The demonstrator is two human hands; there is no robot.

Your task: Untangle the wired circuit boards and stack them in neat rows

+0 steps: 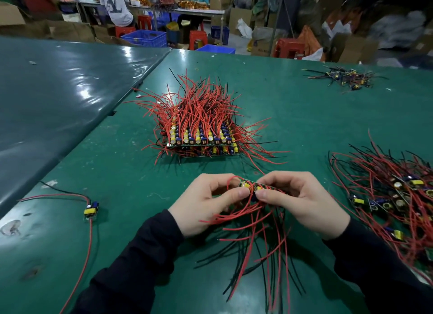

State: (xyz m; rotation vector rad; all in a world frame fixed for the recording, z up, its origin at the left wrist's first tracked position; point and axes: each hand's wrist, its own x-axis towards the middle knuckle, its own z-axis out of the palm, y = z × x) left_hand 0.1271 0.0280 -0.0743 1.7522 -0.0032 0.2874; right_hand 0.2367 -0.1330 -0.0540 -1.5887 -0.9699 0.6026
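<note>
Nearest to us, red and black wires (255,248) fan down toward 6 o'clock from a small bundle of circuit boards (251,189) that we hold just above the green bench (117,173). Our left hand (206,203) curls round the bundle's left end, thumb pressed on top beside a silver-topped capacitor; our right hand (302,201) grips the right end, thumb and curled fingers pinching the boards. Both hands close firmly on the same bundle, thumbs almost touching. Dark sleeves cover both forearms.

At 9 o'clock from our hands, well apart, a single board (91,210) with a yellow part lies flat on the bench, its red and black leads trailing away to the left and toward us. At 3 o'clock a loose tangled heap of boards (389,196) sprawls at the bench's right edge, wires crossing every way.

Farther off, at 12 o'clock, the stacked rows of boards (202,138) sit in even lines, layered one on another, with their red wires bristling up and back. At about 2 o'clock, near the far edge, a small dark pile of parts (345,78) lies on the bench. Beyond it stand blue crates (147,37), red stools and cardboard boxes, with people seated at other tables.
</note>
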